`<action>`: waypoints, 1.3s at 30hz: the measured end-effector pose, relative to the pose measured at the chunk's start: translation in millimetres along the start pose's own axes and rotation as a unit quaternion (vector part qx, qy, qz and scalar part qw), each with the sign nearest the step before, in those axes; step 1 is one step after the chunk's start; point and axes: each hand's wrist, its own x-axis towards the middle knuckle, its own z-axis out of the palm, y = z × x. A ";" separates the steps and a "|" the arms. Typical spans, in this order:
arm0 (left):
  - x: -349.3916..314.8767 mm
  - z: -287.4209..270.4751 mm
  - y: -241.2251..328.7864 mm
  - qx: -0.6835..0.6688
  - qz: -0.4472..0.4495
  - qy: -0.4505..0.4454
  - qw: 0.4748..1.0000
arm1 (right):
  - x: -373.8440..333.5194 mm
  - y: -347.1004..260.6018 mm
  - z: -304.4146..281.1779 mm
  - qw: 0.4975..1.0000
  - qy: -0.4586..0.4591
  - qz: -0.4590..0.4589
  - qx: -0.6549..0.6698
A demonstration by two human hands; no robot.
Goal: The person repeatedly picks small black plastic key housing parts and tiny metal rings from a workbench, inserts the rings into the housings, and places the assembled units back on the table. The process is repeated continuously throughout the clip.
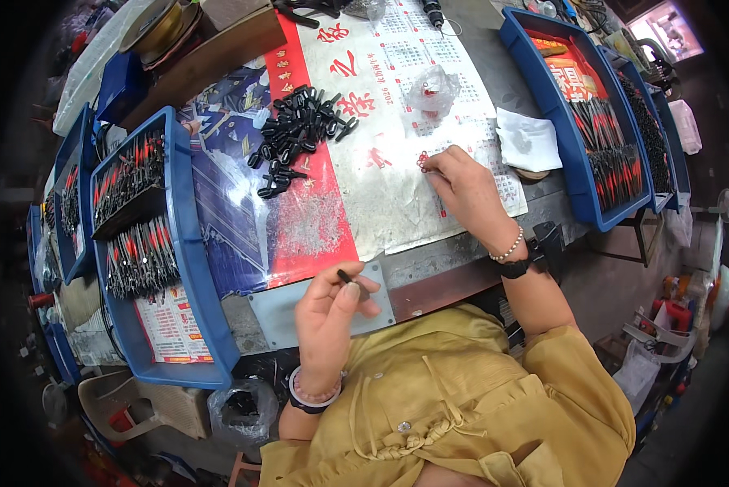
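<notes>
My left hand (pixel 329 315) is closed round a small black plastic piece (pixel 347 277), held between thumb and fingers near the table's front edge. Further right, my right hand (pixel 472 193) reaches over the printed calendar sheet (pixel 397 203). Its thumb and forefinger pinch at a few small red rings (pixel 422 160); how many are between the fingertips is hidden. A loose heap of black plastic pieces (pixel 299 134), looking like the held one, lies left of centre. A clear plastic bag (pixel 431 91) with something small and red in it rests beyond my right hand.
Blue trays (pixel 187 268) of black and red slender parts (pixel 141 256) stand on the left. Another blue tray (pixel 580 174) with similar parts flanks the right side. A white paper (pixel 528 142) lies beside it. Wire spools (pixel 155 31) and a brown board (pixel 210 61) sit at the back left.
</notes>
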 end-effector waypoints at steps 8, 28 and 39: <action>-3.5 0.4 3.4 -0.010 -0.031 -0.048 0.998 | 10.7 3.9 3.4 1.000 -0.015 0.007 0.022; -11.1 -1.6 6.7 -0.028 -0.069 -0.084 0.994 | -33.2 -90.2 -1.4 0.808 -0.151 0.220 0.526; -21.1 -5.3 12.0 -0.003 -0.053 -0.046 0.998 | -39.0 -105.8 7.4 0.683 -0.203 0.289 0.639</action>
